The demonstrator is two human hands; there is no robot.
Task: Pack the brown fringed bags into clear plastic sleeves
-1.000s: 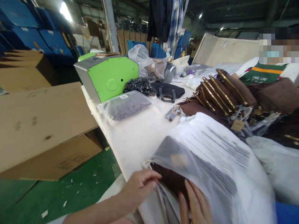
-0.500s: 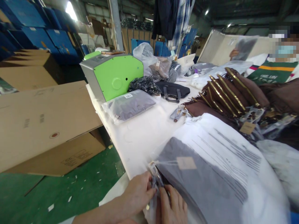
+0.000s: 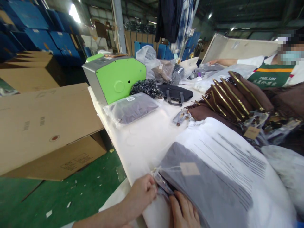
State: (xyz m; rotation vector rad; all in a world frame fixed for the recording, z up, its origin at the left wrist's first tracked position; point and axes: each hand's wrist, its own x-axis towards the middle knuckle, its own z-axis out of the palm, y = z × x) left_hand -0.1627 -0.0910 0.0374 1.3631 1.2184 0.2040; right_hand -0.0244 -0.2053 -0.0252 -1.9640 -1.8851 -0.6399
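Note:
A dark grey bag point(image 3: 213, 186) with a beige paper tag point(image 3: 190, 168) lies inside a clear printed plastic bag point(image 3: 220, 139) at the table's near edge. My left hand point(image 3: 142, 191) is closed, its fingertips pinching at the bag's near left corner, beside a plastic-wrapped metal fitting point(image 3: 163, 183). Just right of it, my right hand point(image 3: 184, 210) has bent fingers pressed together on the bag's near edge. Its thumb is hidden, and its lower part is cut off by the frame.
A green and grey machine point(image 3: 118, 79) stands on the white table point(image 3: 140, 142), behind a wrapped flat bag point(image 3: 133, 107). Brown bags with gold trim point(image 3: 232, 95) are piled right. Big cartons point(image 3: 47, 123) flank the left edge. A co-worker's arm point(image 3: 237, 61) reaches across the far side.
My right hand has slid slightly right and down along the bag's edge, away from my left hand. The co-worker has lowered a grey wrapped item and now reaches over the table.

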